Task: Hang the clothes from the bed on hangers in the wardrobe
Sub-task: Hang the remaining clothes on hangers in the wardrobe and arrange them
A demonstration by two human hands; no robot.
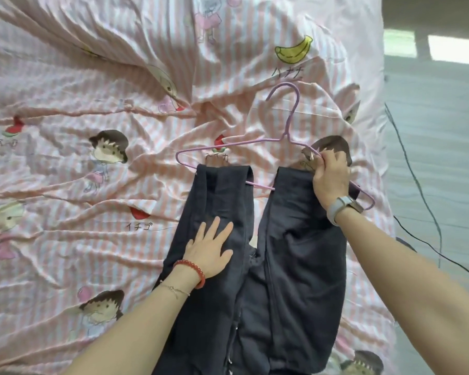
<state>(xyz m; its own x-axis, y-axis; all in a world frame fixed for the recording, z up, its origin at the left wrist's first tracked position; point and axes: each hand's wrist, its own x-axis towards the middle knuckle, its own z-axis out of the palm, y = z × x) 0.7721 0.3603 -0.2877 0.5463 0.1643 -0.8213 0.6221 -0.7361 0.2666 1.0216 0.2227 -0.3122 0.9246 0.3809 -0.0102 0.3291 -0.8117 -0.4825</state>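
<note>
Dark navy trousers [290, 266] lie flat on the pink striped bed sheet [65, 185], their two legs pointing away from me. A thin lilac wire hanger [287, 131] lies at the leg ends, its bottom bar passing under both legs and showing in the gap between them. My left hand [210, 246] rests flat with fingers spread on the left leg. My right hand [331, 177] grips the hanger's right arm together with the end of the right leg. The hanger's right tip sticks out past my wrist.
The sheet is wrinkled and printed with cartoon figures and fruit. The bed's right edge [385, 158] drops to a grey floor, where black cables [417, 185] run.
</note>
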